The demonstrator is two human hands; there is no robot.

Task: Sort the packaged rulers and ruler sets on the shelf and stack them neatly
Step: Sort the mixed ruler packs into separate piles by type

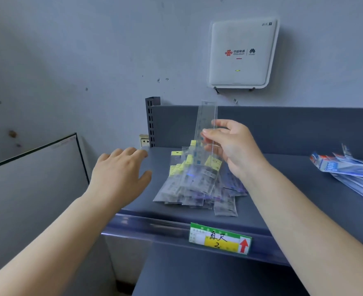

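- We see the left hand [121, 174] reaching forward from lower left, palm down, forearm angled up toward the shelf [283, 189].
- Its fingers are straight and loosely spread, thumb out to the right; it hangs over the shelf's left end and holds nothing (contact with the surface we can't tell).
- The right hand [234, 146] comes in from lower right, forearm rising diagonally, wrist bent so the fingers point left.
- It pinches a clear packaged ruler [206, 124] between thumb and fingertips, gripping around the ruler's middle.
- We read the ruler as near upright, long axis vertical with a slight lean, top end up against the shelf's back panel, lower end hanging just above the pile.
- A loose pile of packaged rulers [197, 184] lies on the shelf below the right hand, clear sleeves with yellow header cards (mostly fanned, long axes running front to back, headers toward the wall).
- A second bunch, blue-and-white ruler sets [351, 169], lies at the shelf's right edge, well apart from the pile.
- A green-and-yellow price tag [220, 240] sits on the shelf's front rail; a white router [242, 54] hangs on the wall above.
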